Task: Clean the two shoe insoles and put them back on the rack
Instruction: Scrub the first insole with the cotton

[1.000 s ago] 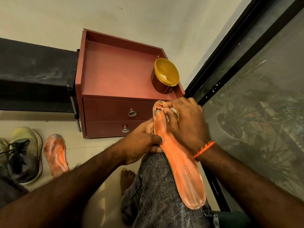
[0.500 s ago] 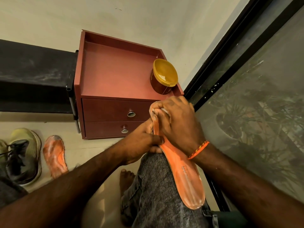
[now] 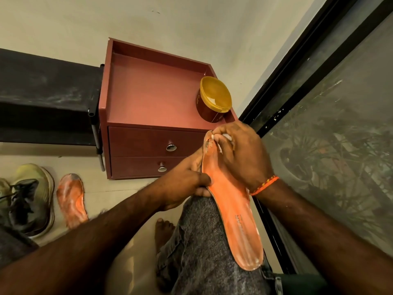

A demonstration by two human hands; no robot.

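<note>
An orange insole (image 3: 234, 211) lies lengthwise along my grey-trousered knee, toe end pointing away. My left hand (image 3: 187, 184) grips its left edge near the middle, thumb on top. My right hand (image 3: 240, 152) is curled over the worn toe end and pinches a small white piece, partly hidden by the fingers, against the insole. A second orange insole (image 3: 71, 199), smeared with white and grey, lies flat on the floor at the left beside a shoe.
A red two-drawer cabinet (image 3: 148, 96) stands ahead with a yellow-lidded tub (image 3: 214, 99) on its right corner. A black rack shelf (image 3: 46, 92) runs left of it. A grey-green shoe (image 3: 32, 199) sits on the floor. A dark window frame (image 3: 297, 67) borders the right.
My right hand has kept rubbing the toe end in small strokes, sliding a little up and back. The left hand's grip and the floor insole have not changed.
</note>
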